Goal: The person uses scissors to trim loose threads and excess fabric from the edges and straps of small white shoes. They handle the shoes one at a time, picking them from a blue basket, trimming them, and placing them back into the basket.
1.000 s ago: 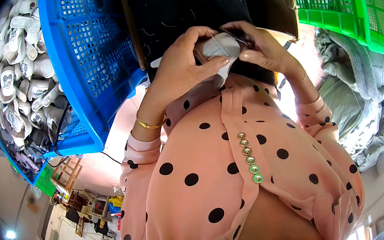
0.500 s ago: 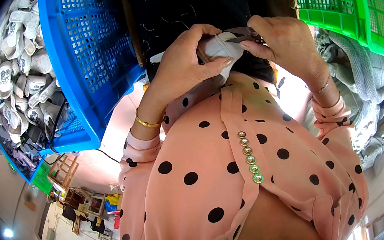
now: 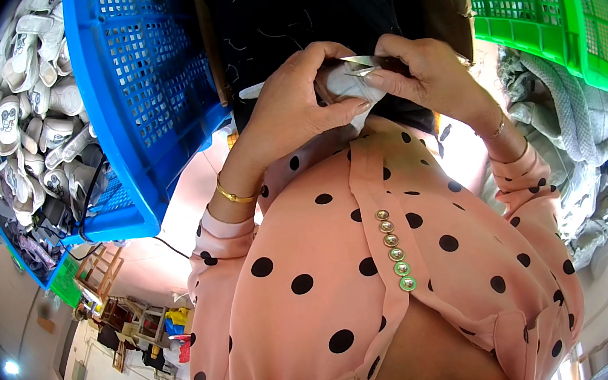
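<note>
White shoe is gripped in half-closed left hand | parted metal snips are held at the shoe in curled right hand

A single fisheye view, from the left one of two cameras worn side by side on the head, looks steeply down the wearer's own front. The pink polka-dot blouse looms close, filling the lower middle; the left grip and right grip appear beyond it, between a blue plastic basket and a green one.
</note>
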A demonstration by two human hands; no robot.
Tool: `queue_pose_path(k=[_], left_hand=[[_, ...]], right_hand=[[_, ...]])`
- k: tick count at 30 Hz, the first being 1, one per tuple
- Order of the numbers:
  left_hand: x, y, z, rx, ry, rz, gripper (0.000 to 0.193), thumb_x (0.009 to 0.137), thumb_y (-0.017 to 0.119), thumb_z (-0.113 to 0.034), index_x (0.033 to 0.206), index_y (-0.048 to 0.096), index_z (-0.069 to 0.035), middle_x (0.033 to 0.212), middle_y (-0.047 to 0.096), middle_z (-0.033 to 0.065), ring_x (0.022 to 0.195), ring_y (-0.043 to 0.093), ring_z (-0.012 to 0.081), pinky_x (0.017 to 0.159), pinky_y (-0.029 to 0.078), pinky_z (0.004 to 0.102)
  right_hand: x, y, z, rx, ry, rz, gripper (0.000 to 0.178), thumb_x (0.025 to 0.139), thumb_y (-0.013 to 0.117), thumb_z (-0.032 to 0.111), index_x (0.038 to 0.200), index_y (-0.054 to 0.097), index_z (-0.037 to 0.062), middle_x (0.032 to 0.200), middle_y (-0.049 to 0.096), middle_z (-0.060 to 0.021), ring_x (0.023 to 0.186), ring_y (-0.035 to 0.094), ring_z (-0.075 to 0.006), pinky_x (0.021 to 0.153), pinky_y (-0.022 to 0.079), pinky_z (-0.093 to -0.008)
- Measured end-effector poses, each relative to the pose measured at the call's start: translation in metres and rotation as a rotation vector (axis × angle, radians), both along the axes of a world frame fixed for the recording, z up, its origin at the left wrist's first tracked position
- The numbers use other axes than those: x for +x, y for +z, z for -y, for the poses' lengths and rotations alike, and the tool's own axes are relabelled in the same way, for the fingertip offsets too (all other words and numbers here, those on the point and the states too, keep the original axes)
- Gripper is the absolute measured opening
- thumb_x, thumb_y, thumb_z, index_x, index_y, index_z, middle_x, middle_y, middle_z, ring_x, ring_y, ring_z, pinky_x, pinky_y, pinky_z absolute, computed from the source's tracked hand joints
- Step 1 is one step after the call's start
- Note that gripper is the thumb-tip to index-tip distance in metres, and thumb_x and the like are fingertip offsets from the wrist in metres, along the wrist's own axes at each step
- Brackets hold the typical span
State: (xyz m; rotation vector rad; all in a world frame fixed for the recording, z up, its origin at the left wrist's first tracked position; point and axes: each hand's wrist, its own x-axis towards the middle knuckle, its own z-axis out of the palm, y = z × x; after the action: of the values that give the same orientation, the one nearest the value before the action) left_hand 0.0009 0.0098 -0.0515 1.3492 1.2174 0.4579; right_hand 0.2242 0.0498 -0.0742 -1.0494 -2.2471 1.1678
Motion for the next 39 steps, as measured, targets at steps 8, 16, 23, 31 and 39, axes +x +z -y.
queue_pose_path(k=[8, 16, 23, 31, 39], left_hand=[[-0.001, -0.005, 0.009, 0.048, 0.087, 0.078, 0.054, 0.076, 0.079, -0.013, 0.124, 0.057, -0.007, 0.117, 0.062, 0.0078, 0.101, 0.061, 0.0169, 0.087, 0.05, 0.0292], [0.002, -0.006, 0.001, 0.264, 0.06, 0.081, 0.029, 0.082, 0.073, -0.005, 0.111, 0.068, -0.007, 0.116, 0.065, 0.0071, 0.102, 0.061, 0.0155, 0.088, 0.05, 0.0286], [0.017, -0.007, 0.001, 0.147, 0.202, 0.193, 0.012, 0.087, 0.068, -0.005, 0.1, 0.069, -0.003, 0.113, 0.066, 0.0098, 0.097, 0.063, 0.0144, 0.085, 0.052, 0.0268], [0.02, -0.008, -0.001, -0.073, 0.315, 0.437, 0.011, 0.094, 0.06, -0.006, 0.102, 0.065, 0.0, 0.113, 0.066, 0.0107, 0.098, 0.063, 0.0138, 0.086, 0.052, 0.0261], [0.02, -0.008, 0.001, -0.094, 0.335, 0.49, 0.01, 0.094, 0.059, -0.007, 0.101, 0.065, -0.002, 0.111, 0.065, 0.009, 0.1, 0.06, 0.0121, 0.088, 0.05, 0.0257]], right_hand=[[0.015, 0.034, -0.025, -0.771, -0.397, -0.723, 0.049, 0.101, 0.035, 0.055, 0.078, 0.041, 0.0116, 0.055, 0.025, 0.0084, 0.047, 0.018, -0.0035, 0.043, 0.017, -0.0226], [0.034, 0.009, 0.007, -0.319, -0.366, -0.142, 0.036, 0.099, 0.053, 0.034, 0.086, 0.055, 0.0015, 0.057, 0.041, -0.0021, 0.053, 0.037, -0.0087, 0.049, 0.033, -0.0252], [0.032, 0.035, 0.02, -0.017, -0.17, 0.259, 0.033, 0.088, 0.067, 0.035, 0.082, 0.059, 0.0035, 0.065, 0.058, -0.011, 0.055, 0.057, -0.0303, 0.052, 0.044, -0.0353], [0.019, 0.03, 0.021, 0.23, -0.112, 0.362, 0.044, 0.086, 0.063, 0.048, 0.071, 0.053, 0.0073, 0.055, 0.05, -0.0063, 0.049, 0.055, -0.0236, 0.045, 0.041, -0.0338], [0.009, 0.039, 0.018, 0.423, -0.065, 0.483, 0.046, 0.085, 0.063, 0.049, 0.068, 0.051, 0.0083, 0.053, 0.049, -0.0057, 0.047, 0.053, -0.023, 0.042, 0.04, -0.0334]])
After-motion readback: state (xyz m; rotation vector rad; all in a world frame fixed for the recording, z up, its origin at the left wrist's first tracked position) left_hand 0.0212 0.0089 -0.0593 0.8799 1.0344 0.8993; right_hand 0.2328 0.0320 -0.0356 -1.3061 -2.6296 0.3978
